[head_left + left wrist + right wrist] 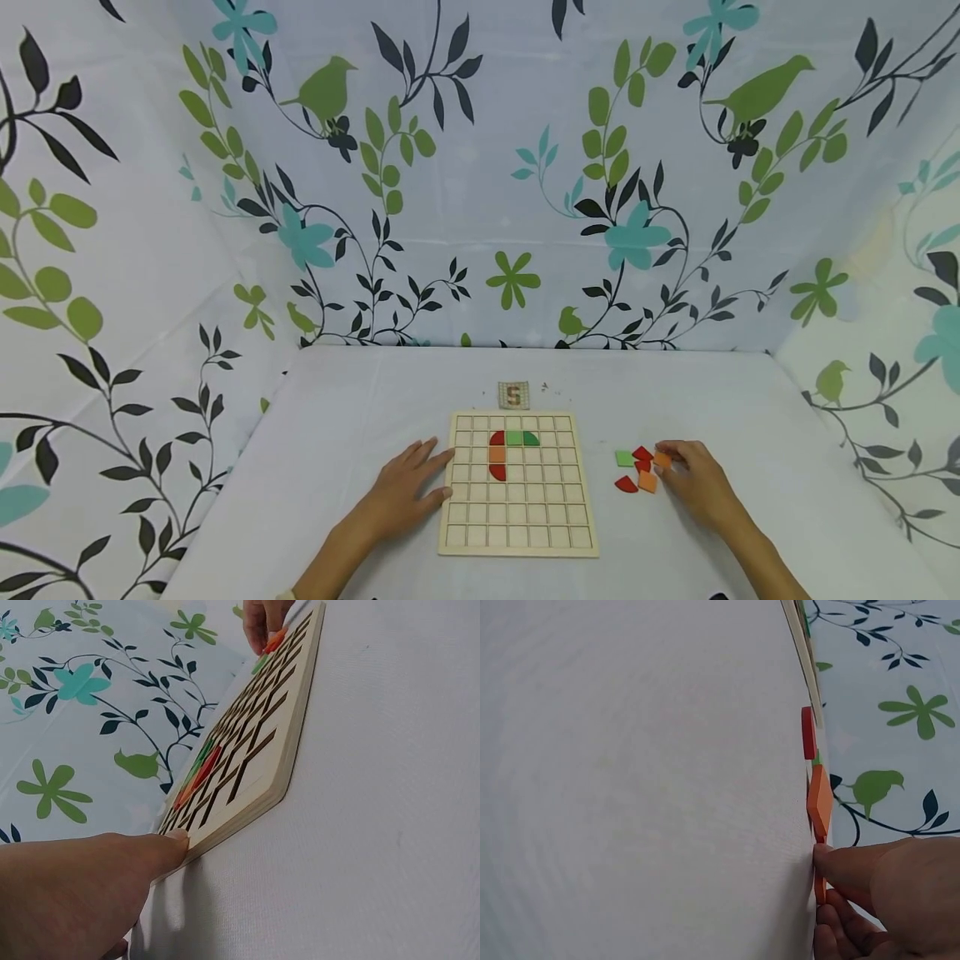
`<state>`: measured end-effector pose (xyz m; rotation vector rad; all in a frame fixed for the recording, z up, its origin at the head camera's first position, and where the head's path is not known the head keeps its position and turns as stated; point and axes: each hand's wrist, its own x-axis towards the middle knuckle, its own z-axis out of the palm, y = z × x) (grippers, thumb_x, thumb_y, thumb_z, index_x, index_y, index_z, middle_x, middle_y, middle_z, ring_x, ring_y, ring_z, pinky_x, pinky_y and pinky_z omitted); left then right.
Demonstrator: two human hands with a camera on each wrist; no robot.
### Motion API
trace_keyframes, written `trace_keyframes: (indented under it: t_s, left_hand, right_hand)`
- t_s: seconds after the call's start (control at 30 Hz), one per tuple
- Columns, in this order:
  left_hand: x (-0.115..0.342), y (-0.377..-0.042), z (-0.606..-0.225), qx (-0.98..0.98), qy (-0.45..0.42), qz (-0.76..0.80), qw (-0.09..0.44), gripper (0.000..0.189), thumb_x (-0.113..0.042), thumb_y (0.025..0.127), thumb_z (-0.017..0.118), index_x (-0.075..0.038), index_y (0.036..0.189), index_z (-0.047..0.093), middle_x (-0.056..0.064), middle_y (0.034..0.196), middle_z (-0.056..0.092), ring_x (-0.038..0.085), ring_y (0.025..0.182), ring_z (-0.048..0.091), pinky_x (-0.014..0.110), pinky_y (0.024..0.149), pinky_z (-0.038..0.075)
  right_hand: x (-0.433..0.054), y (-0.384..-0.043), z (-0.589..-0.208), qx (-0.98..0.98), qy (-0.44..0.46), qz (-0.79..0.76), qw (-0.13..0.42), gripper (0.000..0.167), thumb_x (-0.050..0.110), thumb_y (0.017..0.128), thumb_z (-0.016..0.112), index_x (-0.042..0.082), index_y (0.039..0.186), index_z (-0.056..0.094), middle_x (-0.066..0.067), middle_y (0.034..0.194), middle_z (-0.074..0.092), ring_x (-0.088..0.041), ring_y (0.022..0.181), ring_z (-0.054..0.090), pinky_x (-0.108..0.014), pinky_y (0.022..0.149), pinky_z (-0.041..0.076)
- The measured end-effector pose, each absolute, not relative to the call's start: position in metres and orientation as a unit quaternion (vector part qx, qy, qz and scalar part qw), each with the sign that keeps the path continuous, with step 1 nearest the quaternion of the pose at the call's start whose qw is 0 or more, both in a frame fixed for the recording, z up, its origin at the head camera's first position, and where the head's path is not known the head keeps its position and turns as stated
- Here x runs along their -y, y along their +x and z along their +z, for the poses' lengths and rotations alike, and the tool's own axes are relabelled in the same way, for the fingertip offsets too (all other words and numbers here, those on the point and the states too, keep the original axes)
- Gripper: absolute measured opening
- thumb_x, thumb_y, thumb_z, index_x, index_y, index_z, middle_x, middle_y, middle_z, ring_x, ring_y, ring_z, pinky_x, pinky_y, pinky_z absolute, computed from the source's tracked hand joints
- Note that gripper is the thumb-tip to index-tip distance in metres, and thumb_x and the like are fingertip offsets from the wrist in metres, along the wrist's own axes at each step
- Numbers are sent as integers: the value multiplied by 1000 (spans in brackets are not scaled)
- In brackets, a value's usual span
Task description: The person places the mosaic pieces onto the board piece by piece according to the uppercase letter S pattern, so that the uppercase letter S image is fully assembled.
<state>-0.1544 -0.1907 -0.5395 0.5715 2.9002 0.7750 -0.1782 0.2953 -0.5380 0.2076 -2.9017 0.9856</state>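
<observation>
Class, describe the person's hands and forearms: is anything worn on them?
The left hand and right hand are ungloved, with no rings visible. Both forearms look bare; a pale sliver, perhaps a sleeve edge, shows below the left one.

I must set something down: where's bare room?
The white tabletop looks bare left of the left grip, right of the right grip and, more narrowly, between the grid board and loose tiles. It's crowded around those tiles, where the right grip pinches an orange square, and at the board's left edge, touched by the left grip.
</observation>
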Motion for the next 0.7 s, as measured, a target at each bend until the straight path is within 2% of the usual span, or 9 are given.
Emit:
trace_keyframes:
  t_s: [0.43, 0.7]
  left_hand:
    - [190, -154, -537, -946, 188, 260, 41, 60, -44, 105, 64, -19, 158, 51, 21, 167, 38, 50, 155, 31, 73, 119, 27]
    - [192, -154, -538, -947, 190, 257, 40, 61, -45, 105, 64, -20, 159, 50, 20, 168, 38, 49, 155, 31, 73, 120, 28]
  right_hand:
    - [-293, -180, -541, 950, 79, 298, 57, 29, 7, 100, 71, -7, 126, 68, -25, 120, 64, -45, 117, 61, -64, 102, 50]
    - [-292, -184, -534, 959, 58, 273, 52, 27, 3, 98, 71, -11, 121, 68, -26, 113, 63, -42, 107, 64, -62, 96, 55]
